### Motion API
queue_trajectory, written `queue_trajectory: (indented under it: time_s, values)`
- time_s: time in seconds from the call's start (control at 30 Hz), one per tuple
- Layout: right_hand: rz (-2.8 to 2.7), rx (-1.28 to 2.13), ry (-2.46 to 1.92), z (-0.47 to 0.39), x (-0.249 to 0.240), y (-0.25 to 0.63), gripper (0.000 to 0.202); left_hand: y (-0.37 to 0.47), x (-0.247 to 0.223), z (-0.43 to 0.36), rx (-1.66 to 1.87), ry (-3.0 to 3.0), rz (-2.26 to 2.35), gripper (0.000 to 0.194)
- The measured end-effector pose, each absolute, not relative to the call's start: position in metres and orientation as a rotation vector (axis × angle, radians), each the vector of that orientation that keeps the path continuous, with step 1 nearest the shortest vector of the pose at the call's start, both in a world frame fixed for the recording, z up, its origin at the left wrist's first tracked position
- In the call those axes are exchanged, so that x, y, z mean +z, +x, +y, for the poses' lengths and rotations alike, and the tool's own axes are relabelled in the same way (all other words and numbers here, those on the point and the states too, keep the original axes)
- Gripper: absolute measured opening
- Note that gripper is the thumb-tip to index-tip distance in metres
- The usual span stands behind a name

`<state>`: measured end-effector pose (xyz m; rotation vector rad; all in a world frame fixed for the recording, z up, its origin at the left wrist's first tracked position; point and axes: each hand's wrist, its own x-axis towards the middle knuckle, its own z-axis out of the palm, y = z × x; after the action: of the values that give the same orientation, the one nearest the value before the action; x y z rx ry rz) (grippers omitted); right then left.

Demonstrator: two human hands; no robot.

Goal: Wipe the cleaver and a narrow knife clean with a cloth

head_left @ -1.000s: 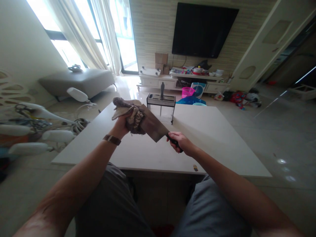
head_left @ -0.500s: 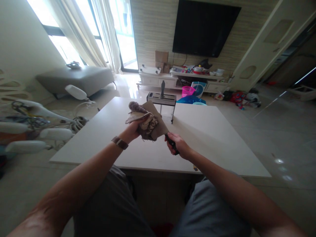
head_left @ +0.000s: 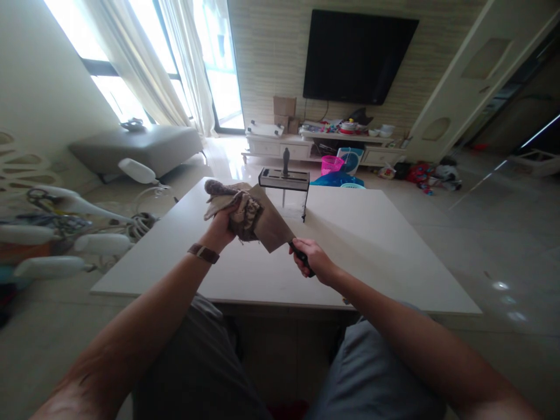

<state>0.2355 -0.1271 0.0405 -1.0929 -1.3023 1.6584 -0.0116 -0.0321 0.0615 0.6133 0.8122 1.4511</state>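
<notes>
A cleaver with a broad grey blade is held over the table by its black handle, and my right hand is closed round that handle. My left hand grips a bunched brown and beige cloth, which lies against the far end of the blade. Part of the blade is hidden behind the cloth. Just beyond stands a knife block with a dark top and clear sides; one black-handled tool is upright in it.
The white table spreads under my hands. A small dark and yellow item lies at its near edge. To the left is a lamp with several white shades. Past the table are a pink basket and a low cabinet.
My left hand has moved left with the cloth toward the blade's far end, so more of the blade shows. My right hand stays on the handle, nearly unmoved.
</notes>
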Motion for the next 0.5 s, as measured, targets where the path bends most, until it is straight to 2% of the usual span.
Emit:
queue_trajectory:
  time_s: [0.27,0.5]
  values:
    - [-1.210,1.623,-1.057,-0.127,0.037,0.229,0.039,0.010,0.059,-0.052,1.287,0.564,0.800,0.017]
    - [-1.190,1.619,-1.054,-0.125,0.039,0.231,0.040,0.038,0.051,-0.070,1.171,0.627,0.771,0.022]
